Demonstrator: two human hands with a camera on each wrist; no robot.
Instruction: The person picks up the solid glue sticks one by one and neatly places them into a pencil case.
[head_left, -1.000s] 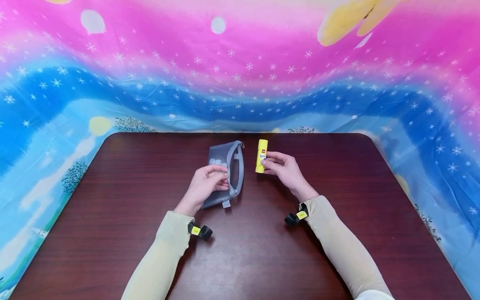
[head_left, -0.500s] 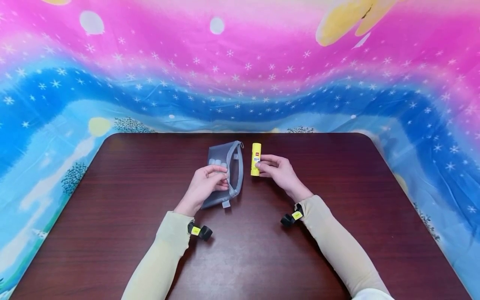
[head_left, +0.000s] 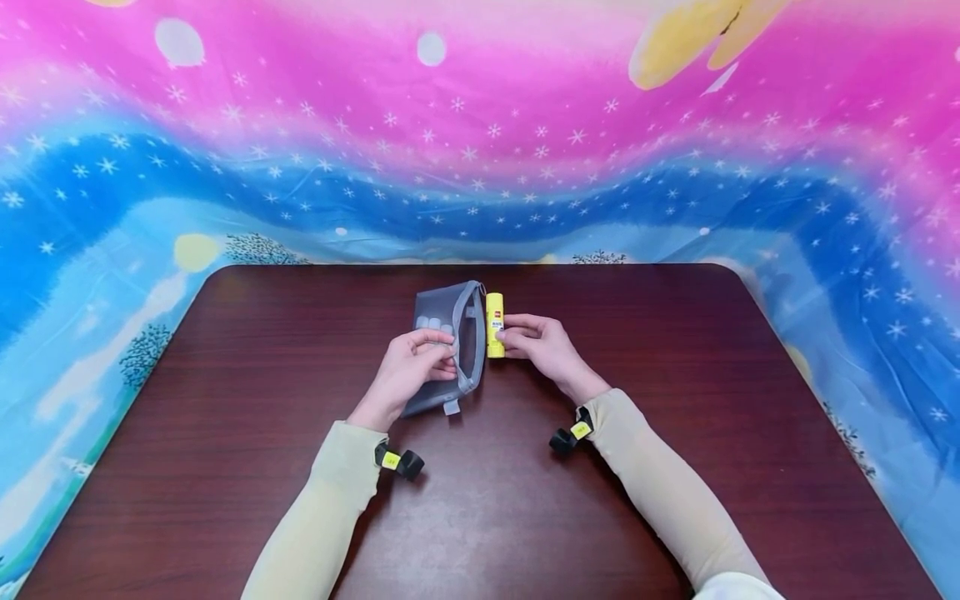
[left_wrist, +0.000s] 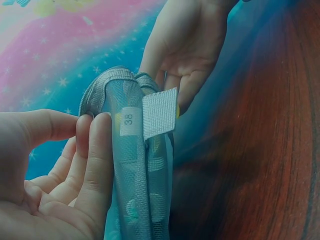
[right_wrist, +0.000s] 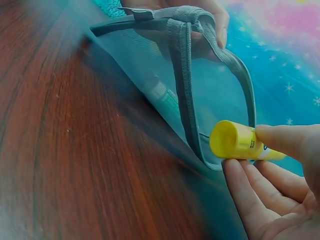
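Note:
A grey mesh zipper pouch point(head_left: 442, 300) lies on the table with its mouth gaping toward the right. My left hand point(head_left: 408, 367) pinches the near rim of that mouth between thumb and fingers. Pale cylindrical items point(head_left: 429, 322) show through the mesh; their kind is unclear. In my right hand point(head_left: 551, 350) is a yellow glue stick point(head_left: 495, 325), gripped by thumb and fingertips right at the pouch's mouth. The right wrist view has the glue stick point(right_wrist: 235, 141) in front of the opening, its end facing the camera. A white tag point(left_wrist: 160, 112) sticks out from the pouch's side seam.
The dark red-brown wooden table point(head_left: 247, 350) spreads around both hands. A colourful printed cloth point(head_left: 480, 125) hangs behind and along its sides. Each wrist carries a black camera mount, one on the left point(head_left: 408, 465) and one on the right point(head_left: 564, 439).
My right hand has brought the glue stick leftward and slightly nearer, from apart to right beside the pouch's mouth. The left hand and pouch have stayed in place.

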